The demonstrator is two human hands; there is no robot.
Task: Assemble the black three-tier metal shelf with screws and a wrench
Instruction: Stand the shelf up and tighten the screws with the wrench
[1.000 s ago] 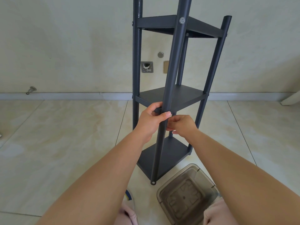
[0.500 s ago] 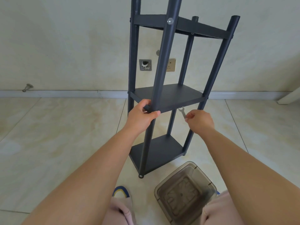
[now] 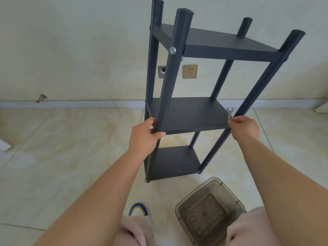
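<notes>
The black three-tier shelf [image 3: 191, 114] stands upright on the tiled floor [image 3: 53, 157], close to the wall [image 3: 71, 41], all three tiers fitted between four posts. A screw head [image 3: 172, 50] shows on the near-left post at the top tier. The left hand [image 3: 144, 137] grips the near-left post at the middle tier's front-left corner, fingers and thumb curled round the post. The right hand [image 3: 245, 127] is at the middle tier's front-right corner, beside the near-right post, fingers curled and pinching a small metal wrench [image 3: 229, 111] whose open end points upward. A translucent plastic container [image 3: 211, 213] sits on the floor just in front of the shelf's front-right foot.
</notes>
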